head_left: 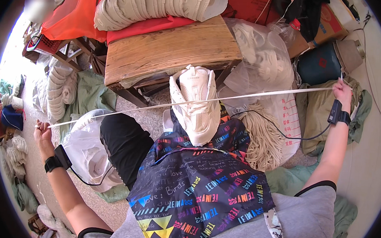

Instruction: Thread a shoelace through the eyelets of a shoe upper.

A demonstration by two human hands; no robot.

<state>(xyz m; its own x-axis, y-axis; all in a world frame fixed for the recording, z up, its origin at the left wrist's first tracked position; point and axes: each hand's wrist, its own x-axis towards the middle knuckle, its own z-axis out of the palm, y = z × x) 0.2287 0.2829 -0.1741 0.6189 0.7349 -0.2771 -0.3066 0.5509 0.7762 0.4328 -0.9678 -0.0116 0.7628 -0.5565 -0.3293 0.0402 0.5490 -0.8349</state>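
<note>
A white shoelace (pixel 253 94) is stretched nearly straight between my two hands, passing over a cream sneaker (pixel 197 124). At the far left, my left hand (pixel 44 137) is closed on one end of the lace. My right hand (pixel 342 92), raised at the far right, grips the other end. The sneaker rests upright on my lap, toe toward me, on a dark patterned apron (pixel 204 185). Lacing shows across its lower front, and its tongue and collar stand open. Where the lace crosses it, I cannot tell whether the two touch.
Ahead stands a wooden bench (pixel 172 52) with stacked cream shoe uppers (pixel 156 8) on it. A bundle of cream laces (pixel 261 138) lies on a plastic bag right of my lap. Another white bag (pixel 88 152) sits at left. A dark blue bucket (pixel 318 63) stands back right.
</note>
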